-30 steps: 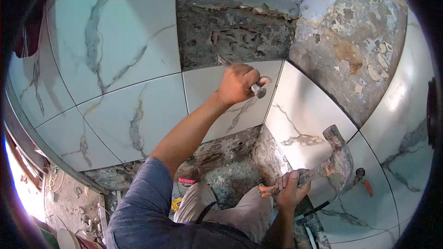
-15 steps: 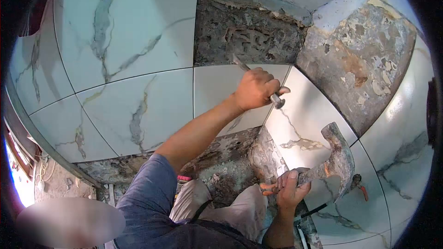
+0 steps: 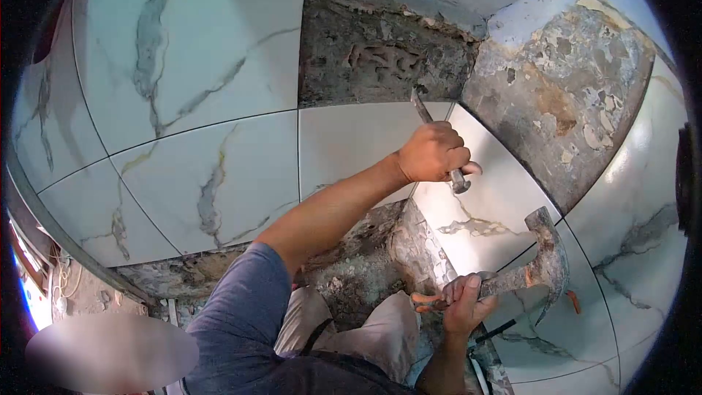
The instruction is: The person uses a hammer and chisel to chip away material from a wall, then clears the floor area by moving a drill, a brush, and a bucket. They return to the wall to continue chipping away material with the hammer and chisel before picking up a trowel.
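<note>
Head view: the left hand (image 3: 433, 152) clenches a chisel (image 3: 422, 108), tip by the bare patch's (image 3: 329, 55) lower edge, slanting down-right; the right hand (image 3: 466, 309), farther from it, grips a hammer (image 3: 512, 279).

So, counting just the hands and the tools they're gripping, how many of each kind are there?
Hands: 2, the left hand and the right hand
Chisel: 1, gripped in the left hand
Claw hammer: 1, gripped in the right hand
Total: 4
</note>
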Available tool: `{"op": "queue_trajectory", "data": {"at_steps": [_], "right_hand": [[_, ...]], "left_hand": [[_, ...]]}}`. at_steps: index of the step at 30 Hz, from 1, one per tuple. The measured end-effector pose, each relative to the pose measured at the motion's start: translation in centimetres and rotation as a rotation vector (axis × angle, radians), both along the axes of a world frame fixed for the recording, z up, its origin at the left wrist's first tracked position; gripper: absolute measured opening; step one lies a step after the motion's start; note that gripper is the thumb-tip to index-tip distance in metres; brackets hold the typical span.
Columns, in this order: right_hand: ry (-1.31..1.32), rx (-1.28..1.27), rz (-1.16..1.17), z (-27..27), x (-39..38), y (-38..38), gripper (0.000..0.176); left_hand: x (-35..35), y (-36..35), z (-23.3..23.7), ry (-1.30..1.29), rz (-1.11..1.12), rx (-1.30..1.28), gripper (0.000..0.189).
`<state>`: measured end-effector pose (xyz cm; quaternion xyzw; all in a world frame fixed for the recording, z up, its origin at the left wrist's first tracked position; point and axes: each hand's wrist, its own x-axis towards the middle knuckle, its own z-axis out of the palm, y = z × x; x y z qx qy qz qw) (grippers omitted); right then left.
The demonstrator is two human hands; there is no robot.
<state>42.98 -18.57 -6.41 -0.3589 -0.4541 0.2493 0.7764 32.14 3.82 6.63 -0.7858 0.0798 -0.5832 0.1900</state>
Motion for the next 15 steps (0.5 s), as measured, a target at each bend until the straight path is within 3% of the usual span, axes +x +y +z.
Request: {"op": "queue_trajectory", "data": {"at_steps": [5, 7, 8, 15], "right_hand": [[0.156, 0.010, 0.047, -0.1, -0.3, 0.4, 0.017], [0.124, -0.003, 0.008, 0.4, -0.7, 0.6, 0.015], [0.095, -0.018, -0.030, 0.6, -0.8, 0.6, 0.024], [0.036, -0.033, -0.090, 0.6, -0.8, 0.5, 0.021]], "left_hand": [[0.3, 1.2, 0.0, 0.061, 0.020, 0.004, 0.036], [0.9, 1.8, 0.0, 0.101, 0.012, 0.008, 0.036], [1.2, 2.3, -0.1, 0.145, 0.005, 0.009, 0.035], [0.7, 5.0, -1.2, 0.179, 0.096, -0.015, 0.035]]}}
